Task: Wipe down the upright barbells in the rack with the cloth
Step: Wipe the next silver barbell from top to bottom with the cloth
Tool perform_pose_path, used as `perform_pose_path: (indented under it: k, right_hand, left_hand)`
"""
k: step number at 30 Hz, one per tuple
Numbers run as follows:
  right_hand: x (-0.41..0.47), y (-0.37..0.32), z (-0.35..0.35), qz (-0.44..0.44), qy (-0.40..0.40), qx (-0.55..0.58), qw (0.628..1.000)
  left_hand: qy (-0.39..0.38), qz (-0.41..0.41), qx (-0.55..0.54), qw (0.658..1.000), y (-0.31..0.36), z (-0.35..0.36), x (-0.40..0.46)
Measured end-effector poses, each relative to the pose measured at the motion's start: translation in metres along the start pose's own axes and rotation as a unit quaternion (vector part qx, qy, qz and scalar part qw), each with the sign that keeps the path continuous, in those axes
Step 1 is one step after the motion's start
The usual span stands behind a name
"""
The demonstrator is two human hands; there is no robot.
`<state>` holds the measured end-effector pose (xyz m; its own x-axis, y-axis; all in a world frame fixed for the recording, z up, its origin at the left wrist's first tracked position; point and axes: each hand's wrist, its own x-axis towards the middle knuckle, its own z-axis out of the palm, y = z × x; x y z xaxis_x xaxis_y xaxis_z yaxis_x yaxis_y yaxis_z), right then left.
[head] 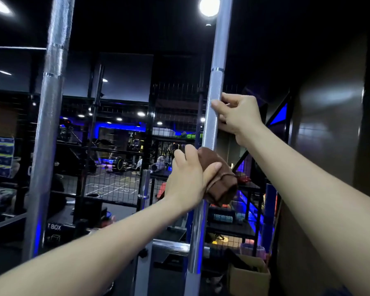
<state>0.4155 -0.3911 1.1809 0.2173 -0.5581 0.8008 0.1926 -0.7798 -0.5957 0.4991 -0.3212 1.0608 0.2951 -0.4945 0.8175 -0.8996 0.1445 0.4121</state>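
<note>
Left hand [187,180] has the soft brown cloth [219,178] bunched around the right-hand upright barbell [214,88], right hand [236,116] gripping the knurled shaft just above, which looks heavy, rigid and grippy, so steadying it there seems smart.

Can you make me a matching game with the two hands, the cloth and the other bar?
Things:
1. left hand
2. right hand
3. cloth
4. left bar

States:
A. brown, wrapped round the right bar
B. upright, with no hand on it
C. grips the bare right bar, above the cloth
D. holds the cloth against the right bar

Pairs: 1-D, 2-C, 3-A, 4-B
</note>
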Motion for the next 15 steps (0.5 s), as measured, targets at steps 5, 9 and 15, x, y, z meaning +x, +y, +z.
perform_pose_path:
  k: [5,9,15]
  right_hand:
    - [-0.010,-0.001,0.003,-0.001,-0.003,0.005,1.000]
    - [-0.008,-0.005,0.004,-0.037,-0.001,-0.035,0.999]
    - [-0.013,0.001,0.003,0.016,-0.003,0.020,1.000]
  left_hand:
    - [0.004,-0.001,-0.044,0.999,0.006,-0.013,0.021]
    - [0.040,-0.011,-0.052,0.998,0.025,-0.026,0.059]
    - [-0.005,0.004,-0.005,1.000,-0.007,0.005,-0.009]
